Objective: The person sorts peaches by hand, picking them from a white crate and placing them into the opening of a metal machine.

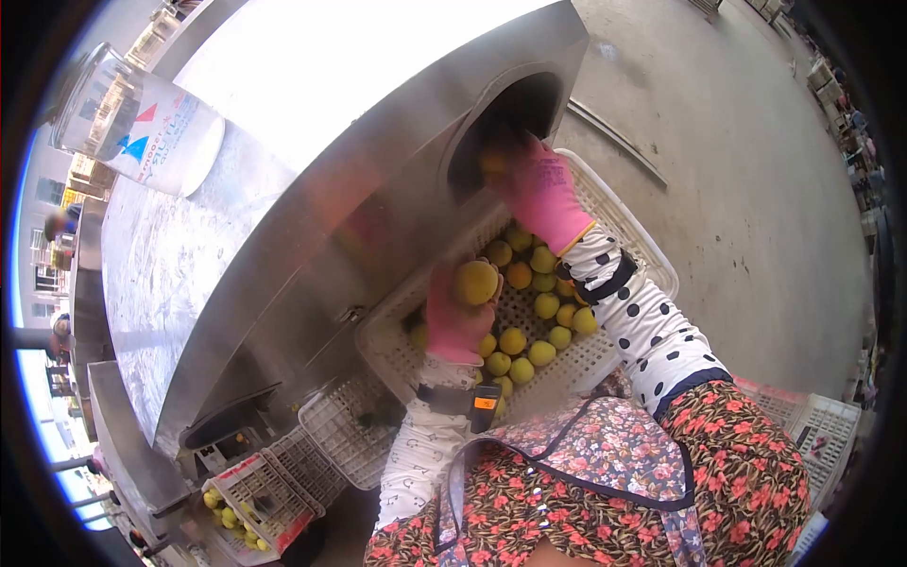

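A yellow fruit [475, 283] sits gripped in the gloved left hand [453, 326], above a white crate [593, 361] whose loose fruits [513, 340] lie below and to the right of that hand. Farther off, the gloved right hand [542, 194] extends into a dark opening [531, 99] in the metal table [378, 161]; whether it grasps anything cannot be told through the blur.

Metal counter [378, 161] (smooth, glossy); matt plastic crate [578, 364].

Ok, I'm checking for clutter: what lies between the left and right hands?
In the head view, fruits in the crate show between the left hand and the right hand.
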The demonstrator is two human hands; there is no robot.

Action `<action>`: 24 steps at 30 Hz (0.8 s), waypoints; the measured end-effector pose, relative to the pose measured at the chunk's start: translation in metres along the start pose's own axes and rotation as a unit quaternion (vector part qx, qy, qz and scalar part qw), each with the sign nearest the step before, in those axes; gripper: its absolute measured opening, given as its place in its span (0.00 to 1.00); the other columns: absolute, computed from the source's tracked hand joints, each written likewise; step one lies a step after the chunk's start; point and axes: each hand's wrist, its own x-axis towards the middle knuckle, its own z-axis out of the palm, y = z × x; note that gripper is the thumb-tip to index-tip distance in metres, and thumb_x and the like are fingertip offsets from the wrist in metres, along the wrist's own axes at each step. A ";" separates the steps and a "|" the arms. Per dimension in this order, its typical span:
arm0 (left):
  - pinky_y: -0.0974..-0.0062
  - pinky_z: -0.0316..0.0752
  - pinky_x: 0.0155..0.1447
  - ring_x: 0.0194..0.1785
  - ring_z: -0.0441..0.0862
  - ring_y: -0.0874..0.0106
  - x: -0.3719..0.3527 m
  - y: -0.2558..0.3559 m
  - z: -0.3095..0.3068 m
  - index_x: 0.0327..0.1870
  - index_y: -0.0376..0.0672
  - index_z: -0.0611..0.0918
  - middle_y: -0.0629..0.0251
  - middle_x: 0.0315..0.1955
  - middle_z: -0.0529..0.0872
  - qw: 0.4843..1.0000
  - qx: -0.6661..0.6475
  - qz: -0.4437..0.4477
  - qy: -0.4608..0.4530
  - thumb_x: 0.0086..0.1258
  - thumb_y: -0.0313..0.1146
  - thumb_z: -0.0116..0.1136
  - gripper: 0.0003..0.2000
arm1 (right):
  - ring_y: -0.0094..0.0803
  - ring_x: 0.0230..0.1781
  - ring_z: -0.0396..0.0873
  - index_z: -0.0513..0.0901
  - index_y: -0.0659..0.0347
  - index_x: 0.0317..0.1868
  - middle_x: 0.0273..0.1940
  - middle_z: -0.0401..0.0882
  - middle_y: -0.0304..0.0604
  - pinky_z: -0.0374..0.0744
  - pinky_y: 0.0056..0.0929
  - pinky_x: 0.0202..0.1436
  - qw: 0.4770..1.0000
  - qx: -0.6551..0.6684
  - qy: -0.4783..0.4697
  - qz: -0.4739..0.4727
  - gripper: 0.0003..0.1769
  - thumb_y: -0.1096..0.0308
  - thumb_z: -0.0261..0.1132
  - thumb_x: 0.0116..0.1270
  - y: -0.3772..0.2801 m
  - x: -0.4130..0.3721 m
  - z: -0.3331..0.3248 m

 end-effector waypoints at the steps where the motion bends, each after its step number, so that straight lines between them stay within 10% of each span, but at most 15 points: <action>1: 0.50 0.75 0.65 0.55 0.82 0.58 -0.001 -0.003 0.002 0.55 0.41 0.80 0.58 0.48 0.85 1.000 0.007 0.020 -0.002 0.77 0.43 0.57 0.16 | 0.56 0.61 0.77 0.70 0.55 0.72 0.64 0.74 0.57 0.77 0.50 0.62 0.999 0.045 0.017 0.016 0.40 0.52 0.71 0.61 -0.002 0.009 0.003; 6: 0.53 0.73 0.68 0.58 0.81 0.57 0.008 0.003 0.004 0.58 0.41 0.79 0.58 0.53 0.84 0.981 -0.191 -0.012 0.023 0.78 0.43 0.56 0.17 | 0.59 0.61 0.77 0.66 0.56 0.75 0.62 0.74 0.61 0.77 0.49 0.63 0.952 0.297 0.065 -0.033 0.47 0.48 0.74 0.58 -0.021 0.010 -0.029; 11: 0.56 0.70 0.72 0.62 0.79 0.60 -0.010 0.028 0.060 0.62 0.41 0.77 0.59 0.58 0.82 0.910 0.339 0.218 -0.095 0.77 0.44 0.58 0.20 | 0.59 0.58 0.78 0.66 0.58 0.76 0.60 0.75 0.62 0.78 0.48 0.62 0.967 0.212 -0.057 -0.128 0.53 0.46 0.78 0.54 -0.025 -0.078 -0.034; 13: 0.57 0.69 0.73 0.64 0.78 0.61 -0.011 0.031 0.073 0.64 0.40 0.75 0.59 0.60 0.81 0.933 0.298 0.177 -0.100 0.77 0.46 0.59 0.23 | 0.58 0.58 0.78 0.68 0.60 0.74 0.59 0.76 0.61 0.78 0.48 0.62 0.975 0.199 -0.058 -0.085 0.51 0.46 0.78 0.54 -0.028 -0.083 -0.033; 15: 0.58 0.67 0.75 0.65 0.77 0.61 0.005 0.022 0.076 0.67 0.39 0.74 0.59 0.61 0.79 0.991 -0.093 -0.029 -0.091 0.75 0.48 0.61 0.27 | 0.57 0.58 0.79 0.70 0.62 0.71 0.58 0.77 0.61 0.79 0.47 0.61 0.977 0.206 -0.046 -0.018 0.49 0.45 0.77 0.54 -0.030 -0.073 -0.039; 20: 0.63 0.69 0.72 0.64 0.77 0.65 0.018 -0.011 -0.028 0.65 0.40 0.76 0.60 0.59 0.81 0.986 0.070 0.032 0.149 0.75 0.47 0.60 0.25 | 0.57 0.58 0.78 0.81 0.64 0.57 0.57 0.78 0.61 0.80 0.47 0.58 0.995 -0.050 -0.079 0.016 0.32 0.51 0.74 0.59 -0.011 0.029 -0.003; 24: 0.62 0.77 0.62 0.60 0.80 0.63 -0.024 0.005 -0.049 0.66 0.35 0.74 0.55 0.62 0.79 0.893 0.254 0.004 0.373 0.73 0.44 0.61 0.27 | 0.51 0.52 0.81 0.83 0.61 0.55 0.52 0.81 0.56 0.81 0.45 0.54 0.980 0.064 0.140 -0.123 0.25 0.56 0.73 0.62 -0.013 0.038 -0.016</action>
